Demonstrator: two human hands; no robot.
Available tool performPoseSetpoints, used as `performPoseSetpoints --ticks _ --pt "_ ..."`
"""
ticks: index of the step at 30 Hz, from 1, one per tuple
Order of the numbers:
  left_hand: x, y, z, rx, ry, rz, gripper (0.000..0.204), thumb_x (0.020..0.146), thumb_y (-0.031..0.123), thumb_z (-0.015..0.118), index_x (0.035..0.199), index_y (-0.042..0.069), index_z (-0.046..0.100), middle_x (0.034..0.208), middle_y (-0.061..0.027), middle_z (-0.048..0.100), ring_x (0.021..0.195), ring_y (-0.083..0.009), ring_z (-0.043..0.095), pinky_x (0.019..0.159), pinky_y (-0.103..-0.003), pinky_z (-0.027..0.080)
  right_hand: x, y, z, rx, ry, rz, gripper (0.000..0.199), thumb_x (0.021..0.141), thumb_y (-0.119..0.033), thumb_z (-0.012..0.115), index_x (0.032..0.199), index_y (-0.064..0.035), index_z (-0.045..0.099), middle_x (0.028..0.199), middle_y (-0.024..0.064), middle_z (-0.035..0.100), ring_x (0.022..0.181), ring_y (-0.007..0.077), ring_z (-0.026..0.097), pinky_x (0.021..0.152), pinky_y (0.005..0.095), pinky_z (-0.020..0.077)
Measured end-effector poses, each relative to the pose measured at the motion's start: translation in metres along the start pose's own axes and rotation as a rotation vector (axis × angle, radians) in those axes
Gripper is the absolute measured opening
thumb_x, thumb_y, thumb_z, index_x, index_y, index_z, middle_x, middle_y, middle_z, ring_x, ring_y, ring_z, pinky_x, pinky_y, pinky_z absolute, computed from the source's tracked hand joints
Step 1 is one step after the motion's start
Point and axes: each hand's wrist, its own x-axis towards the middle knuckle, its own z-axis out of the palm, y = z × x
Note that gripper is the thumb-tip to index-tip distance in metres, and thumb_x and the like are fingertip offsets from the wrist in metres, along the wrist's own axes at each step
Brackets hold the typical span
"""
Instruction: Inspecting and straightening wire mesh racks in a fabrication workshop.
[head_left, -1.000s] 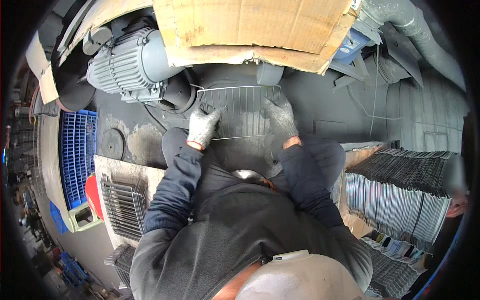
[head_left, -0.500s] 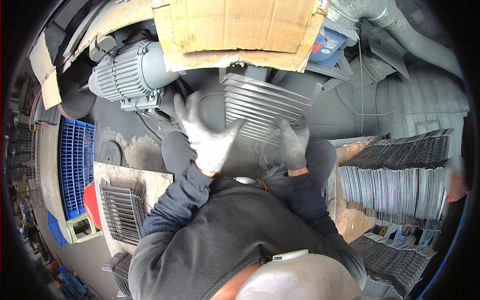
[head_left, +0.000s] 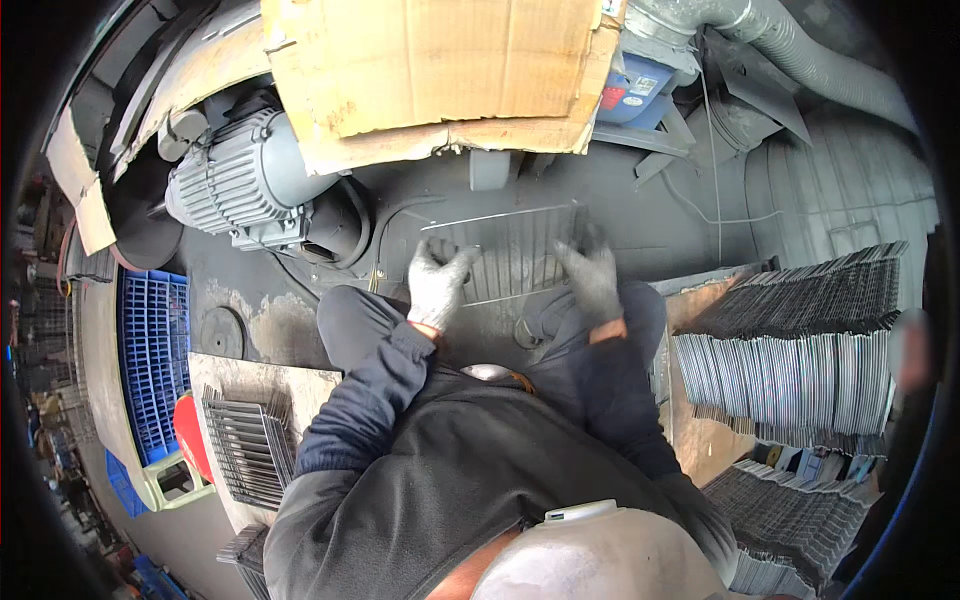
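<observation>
Grey-gloved, the left hand (head_left: 438,288) and the right hand (head_left: 594,278) are held at opposite sides of a wire rack (head_left: 515,257); the fingers of each appear clamped on a side edge, though the right ones are blurred. The rack is kept at a slant, its bars spanning the space between the two sets of fingers. Work on this one piece is judged to be under way; whether it is finished cannot be told. Left of the wire rack, a small batch of racks (head_left: 240,440) is set on a counter (head_left: 318,384); to its right, a far larger stack of racks (head_left: 785,380) is lined up. Which is done and which is left is not shown. Beyond the wire rack, cardboard (head_left: 420,70) is propped, with a motor (head_left: 235,180) mounted to its left.
</observation>
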Motion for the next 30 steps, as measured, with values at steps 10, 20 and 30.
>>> performPoseSetpoints --ticks 10,20,30 --pt "0.063 -0.017 0.022 0.131 -0.154 -0.018 0.033 0.089 0.016 0.091 0.101 0.004 0.063 0.082 -0.0011 0.067 0.068 -0.0088 0.06 0.061 -0.028 0.05 0.05 0.019 0.006 -0.003 -0.235 0.397 0.008 0.099 -0.008 0.075 0.106 -0.0048 0.073 0.097 0.0001 0.072 0.087 0.0112 0.065 0.082 0.0305 0.0548" --pt "0.068 -0.005 0.001 0.185 -0.128 0.0 0.036 0.089 0.021 0.091 0.1 0.004 0.061 0.073 -0.0024 0.065 0.06 -0.0106 0.059 0.056 -0.029 0.051 0.043 0.038 0.023 -0.006 -0.276 0.332 0.018 0.097 -0.006 0.077 0.114 -0.0036 0.071 0.096 0.0023 0.071 0.083 0.013 0.062 0.078 0.0333 0.0533" --pt "0.084 -0.029 -0.075 0.141 -0.009 -0.038 0.04 0.089 0.023 0.092 0.107 0.002 0.063 0.076 -0.0036 0.068 0.064 -0.0118 0.064 0.058 -0.031 0.053 0.017 0.046 0.082 -0.087 -0.403 0.3 0.018 0.095 -0.012 0.079 0.11 -0.0023 0.076 0.096 0.0046 0.074 0.086 0.0164 0.067 0.079 0.0369 0.0552"
